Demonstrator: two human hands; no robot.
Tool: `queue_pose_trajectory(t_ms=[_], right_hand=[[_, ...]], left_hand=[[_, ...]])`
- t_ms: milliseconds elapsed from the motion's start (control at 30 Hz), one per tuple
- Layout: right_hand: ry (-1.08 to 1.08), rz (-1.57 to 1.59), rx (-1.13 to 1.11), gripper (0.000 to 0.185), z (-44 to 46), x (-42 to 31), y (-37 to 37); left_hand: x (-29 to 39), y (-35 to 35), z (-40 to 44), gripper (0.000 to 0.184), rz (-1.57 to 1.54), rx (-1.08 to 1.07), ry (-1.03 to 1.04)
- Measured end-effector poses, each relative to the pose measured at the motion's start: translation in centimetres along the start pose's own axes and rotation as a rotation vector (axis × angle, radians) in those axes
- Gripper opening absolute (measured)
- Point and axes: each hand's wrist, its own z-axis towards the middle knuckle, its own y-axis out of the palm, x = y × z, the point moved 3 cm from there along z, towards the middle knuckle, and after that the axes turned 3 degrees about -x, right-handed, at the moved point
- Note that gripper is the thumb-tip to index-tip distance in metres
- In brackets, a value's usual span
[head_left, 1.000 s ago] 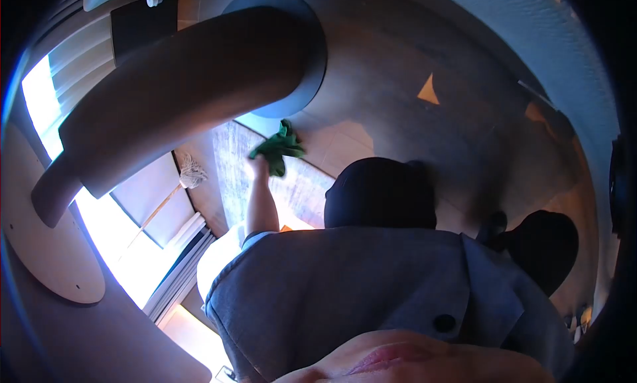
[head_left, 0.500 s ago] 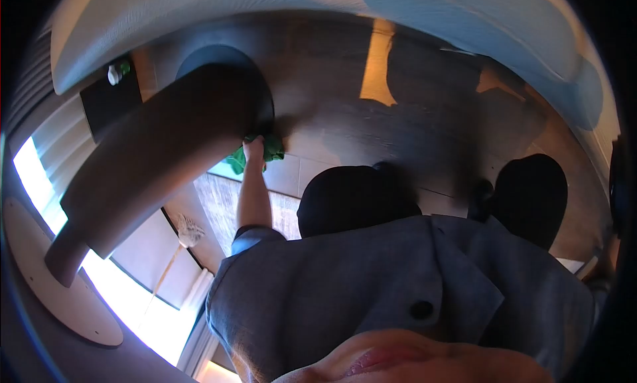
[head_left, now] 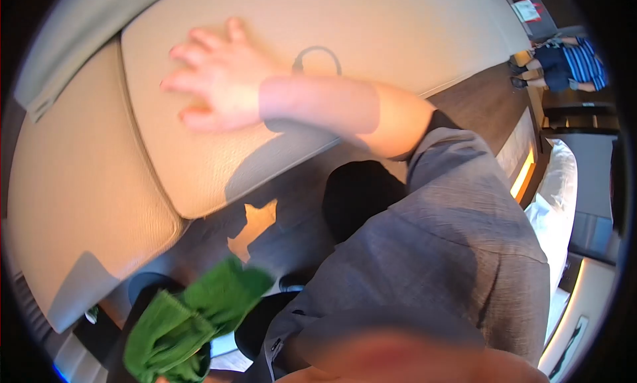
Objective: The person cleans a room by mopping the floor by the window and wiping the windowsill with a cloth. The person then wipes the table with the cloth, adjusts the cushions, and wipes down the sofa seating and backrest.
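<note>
My right hand reaches across a beige sofa, its fingers spread over the seat cushion, slightly blurred. Whether the palm presses on the surface I cannot tell. Just beyond my wrist a thin dark loop shows against the cushion. At the lower left a crumpled green cloth is held up near my body. Only a little of my left hand shows beneath it at the frame's bottom edge; it grips the cloth, with most of the fingers hidden.
Dark floor runs along the sofa's front edge, with a patch of warm light on it. Another person in a striped top stands at the far right near shelves. A white pillow-like thing is at the right.
The view has swung from the floor and a large dark curved object to the sofa. My right hand now reaches over the cushion. The green cloth, still with my left hand, appears much closer.
</note>
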Motion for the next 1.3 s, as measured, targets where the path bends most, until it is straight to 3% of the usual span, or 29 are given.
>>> queue_pose_trajectory(t_ms=[133,200,233,300,400,567,667,700,733,767,800,833,867,900,933,1000,1100,1133,1167,1200,1233,1267,1300], right_hand=[[0.014,0.114,0.011,0.041,-0.2,0.4,-1.0],[0.039,0.187,0.006,0.039,0.4,0.4,-0.7],[0.048,0.222,0.012,0.038,0.7,0.6,-0.6],[0.063,0.262,0.027,0.038,1.0,1.2,-0.6],[0.088,0.279,0.031,0.039,0.2,1.3,-1.4],[0.107,0.328,0.004,0.045,-1.2,1.4,-4.2],[0.422,0.514,-0.026,0.052,-7.8,-1.5,-9.0],[0.555,0.752,-0.196,0.053,-10.5,-1.8,-14.0],[0.67,0.834,-0.344,0.054,-14.0,-1.9,-17.8],[0.738,0.944,-0.274,0.051,-18.0,-1.9,-21.2],[0.897,0.927,-0.345,0.05,-23.6,-2.3,-21.7],[1.064,1.039,-0.33,0.053,-28.2,-1.9,-24.7],[1.498,1.112,-0.498,0.054,-33.1,-1.8,-27.3],[1.771,1.351,-0.647,0.06,-33.3,-0.7,-35.8],[1.826,1.42,-0.574,0.068,-38.5,-1.2,-36.1],[1.958,1.53,-0.463,0.072,-42.1,-1.5,-41.6],[1.885,1.626,-0.251,0.067,-41.0,-0.4,-52.1],[1.713,1.567,-0.112,0.064,-42.6,0.8,-52.9],[1.54,1.499,0.011,0.062,-45.0,2.3,-52.7],[1.37,1.436,0.112,0.06,-46.6,3.3,-53.4],[1.488,1.424,0.222,0.054,-47.1,4.9,-57.9],[1.496,1.258,0.244,0.052,-49.5,6.4,-59.2],[1.492,1.091,0.266,0.049,-52.3,7.9,-60.5]], left_hand=[[8.3,9.5,-1.1,0.036,-0.244,-0.039,0.084],[8.9,14.5,0.1,0.036,-0.331,-0.181,-0.033],[6.5,17.1,2.3,0.038,-0.237,-0.447,-0.12],[7.7,21.5,-0.7,0.047,-0.319,-0.528,0.071],[10.0,23.2,-4.3,0.044,-0.171,-0.497,0.141],[13.8,23.8,-6.5,0.036,0.005,-0.554,0.06],[18.8,23.0,-12.2,0.039,0.081,-0.592,-0.093],[21.5,22.5,-15.6,0.042,0.081,-0.646,-0.227],[23.3,21.6,-18.3,0.042,0.127,-0.796,-0.178],[26.0,20.9,-22.0,0.042,0.206,-0.891,-0.111],[27.8,20.0,-25.6,0.043,0.21,-0.974,-0.167],[27.4,18.4,-29.3,0.044,0.063,-0.992,-0.313],[30.0,18.1,-32.9,0.045,0.175,-1.044,-0.364],[30.6,17.2,-36.3,0.045,0.239,-1.043,-0.566],[32.4,17.5,-39.3,0.043,0.268,-1.119,-0.676],[34.6,19.5,-43.4,0.035,0.646,-1.359,-0.493],[41.0,25.3,-50.4,0.041,0.557,-1.606,-0.435],[41.8,27.7,-52.2,0.039,0.487,-1.6,-0.469],[42.7,29.6,-54.0,0.035,0.324,-1.492,-0.661],[46.5,32.2,-55.4,0.034,0.196,-1.519,-0.642],[45.6,35.4,-54.6,0.034,0.142,-1.566,-0.554],[50.2,37.6,-55.2,0.033,0.151,-1.37,-0.539],[53.6,40.5,-54.5,0.03,0.152,-1.4,-0.398]])
